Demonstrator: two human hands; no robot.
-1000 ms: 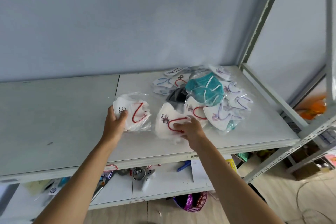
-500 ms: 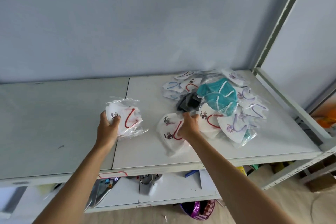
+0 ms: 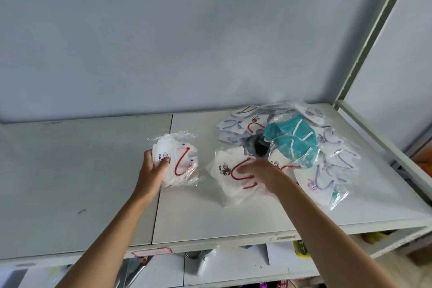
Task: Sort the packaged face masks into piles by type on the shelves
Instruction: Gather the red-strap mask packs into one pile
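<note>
Pale grey shelf [image 3: 70, 170] (blue wall behind): our left hand [image 3: 152, 170] grips a red-strapped mask pack [image 3: 180, 161]; our right hand [image 3: 264, 174] seems to pinch another [image 3: 231, 177] beside the unsorted pile [image 3: 292, 142].

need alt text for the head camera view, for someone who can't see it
A person's left hand holds packaged white masks with red straps above a white shelf, while the right hand grips a matching mask at the edge of a mixed pile.
</note>
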